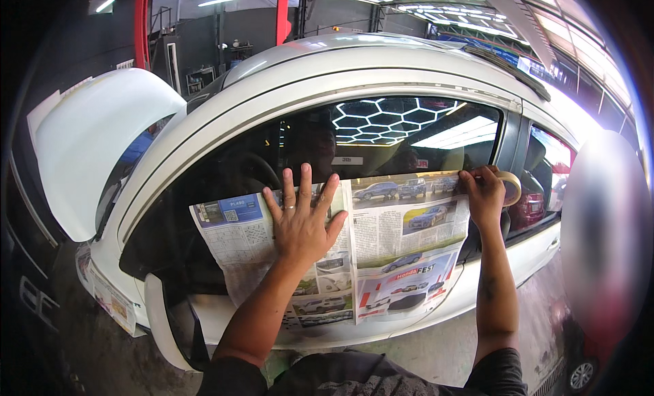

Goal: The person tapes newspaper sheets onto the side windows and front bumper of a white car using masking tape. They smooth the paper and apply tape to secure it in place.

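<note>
An opened newspaper sheet (pixel 380 232) lies against the dark front side window (pixel 311 125) of a white car (pixel 368 69). Its lower part hangs down over the door. My left hand (pixel 305 227) presses flat on the sheet near its top edge, fingers spread, a ring on one finger. At the top right corner of the paper, my right hand (pixel 483 191) has its fingers closed on a roll of masking tape (pixel 516 187), fingertips touching the corner. Whether a strip of tape runs onto the glass there cannot be made out.
The side mirror (pixel 158 317) juts out at lower left. Beyond it stands the raised white hood (pixel 97 140). More printed paper (pixel 115 306) covers part of the car's front side. A red post (pixel 282 17) rises behind the roof. A red car (pixel 587 365) is at lower right.
</note>
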A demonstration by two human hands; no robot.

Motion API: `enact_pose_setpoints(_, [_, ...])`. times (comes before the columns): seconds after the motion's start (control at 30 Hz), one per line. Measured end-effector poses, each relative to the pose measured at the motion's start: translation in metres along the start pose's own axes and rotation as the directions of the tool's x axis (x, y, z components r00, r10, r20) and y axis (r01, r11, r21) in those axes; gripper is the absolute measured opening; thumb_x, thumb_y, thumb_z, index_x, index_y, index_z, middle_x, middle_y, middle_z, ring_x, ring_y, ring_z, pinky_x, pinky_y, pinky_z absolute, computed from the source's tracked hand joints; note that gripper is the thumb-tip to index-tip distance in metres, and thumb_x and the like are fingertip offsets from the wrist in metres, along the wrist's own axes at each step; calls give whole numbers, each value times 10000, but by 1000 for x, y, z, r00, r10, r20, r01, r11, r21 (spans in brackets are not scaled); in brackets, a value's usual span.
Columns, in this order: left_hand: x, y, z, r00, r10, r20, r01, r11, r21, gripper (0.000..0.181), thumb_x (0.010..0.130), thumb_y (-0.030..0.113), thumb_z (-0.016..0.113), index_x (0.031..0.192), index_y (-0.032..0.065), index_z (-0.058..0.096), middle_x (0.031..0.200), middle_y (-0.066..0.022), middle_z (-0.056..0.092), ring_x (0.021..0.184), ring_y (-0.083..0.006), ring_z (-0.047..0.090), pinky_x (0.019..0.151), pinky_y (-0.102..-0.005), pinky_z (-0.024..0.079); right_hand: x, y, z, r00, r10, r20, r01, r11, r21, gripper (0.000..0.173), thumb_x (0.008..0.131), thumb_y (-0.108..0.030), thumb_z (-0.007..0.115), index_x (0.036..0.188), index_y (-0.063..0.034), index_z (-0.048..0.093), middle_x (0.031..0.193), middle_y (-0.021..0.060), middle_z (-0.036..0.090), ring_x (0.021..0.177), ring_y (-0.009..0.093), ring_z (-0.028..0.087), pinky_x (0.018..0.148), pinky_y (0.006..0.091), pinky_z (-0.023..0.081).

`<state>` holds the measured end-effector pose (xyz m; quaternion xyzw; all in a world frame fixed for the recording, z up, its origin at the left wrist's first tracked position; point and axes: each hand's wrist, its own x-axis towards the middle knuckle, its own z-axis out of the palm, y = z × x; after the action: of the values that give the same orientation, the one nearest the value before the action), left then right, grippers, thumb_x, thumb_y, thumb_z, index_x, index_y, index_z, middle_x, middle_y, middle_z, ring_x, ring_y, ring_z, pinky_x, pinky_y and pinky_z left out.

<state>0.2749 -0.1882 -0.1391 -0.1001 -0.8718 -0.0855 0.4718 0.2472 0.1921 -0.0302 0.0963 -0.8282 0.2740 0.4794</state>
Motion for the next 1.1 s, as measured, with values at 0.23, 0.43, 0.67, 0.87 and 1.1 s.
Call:
enact_pose_setpoints(0.23, [-4, -1, 5, 997, 35, -64, -29, 995, 91, 703, 967, 589, 668, 1618, 392, 490, 1764, -296, 141, 1612, -581, 49, 1196, -818, -9, -54, -80, 37, 898, -313, -308, 277, 948, -156, 423, 905, -227, 772, 1301, -104, 688, 1387, 230, 579, 1175, 440, 622, 976, 539, 500])
enact_pose_setpoints(0.43, [-1, 10, 3, 998, 22, -65, -12, 990, 141, 665, 943, 490, 700, 1574, 330, 565, 1762, -308, 138, 1619, -571, 43, 1206, -804, -5, -90, -130, 97, 882, -469, 46, 470, 870, -145, 740, 898, -608, 718, 1505, -192, 643, 1626, 304, 411, 1250, 444, 578, 999, 527, 492])
enact_pose_setpoints(0.67, [1, 5, 11, 993, 59, -98, -43, 987, 156, 677, 919, 455, 721, 1562, 298, 581, 1764, -304, 139, 1626, -553, 43, 1214, -790, -32, -45, 31, 27, 924, -376, -77, 297, 827, -477, 652, 912, -509, 749, 1518, -296, 635, 1678, 313, 326, 1303, 499, 483, 1077, 578, 413])
enact_pose_setpoints(0.87, [-5, 0, 1, 1000, -3, -5, 4, 988, 155, 762, 878, 514, 763, 1581, 316, 547, 1746, -336, 156, 1609, -589, 63, 1194, -820, 4, -27, 45, -8, 966, -257, -27, 195, 792, -578, 520, 982, -414, 695, 1467, -231, 678, 1664, 234, 410, 1319, 491, 510, 1106, 566, 439])
enact_pose_setpoints(1.1, [3, 4, 6, 996, 13, -84, -11, 1000, 29, 719, 994, 667, 602, 1652, 475, 384, 1778, -271, 106, 1621, -561, 49, 1168, -852, 31, -40, -53, 3, 830, -556, 42, 457, 723, 518, 655, 1078, -26, 522, 1643, 27, 195, 1369, 270, 608, 949, 242, 661, 876, 337, 543])
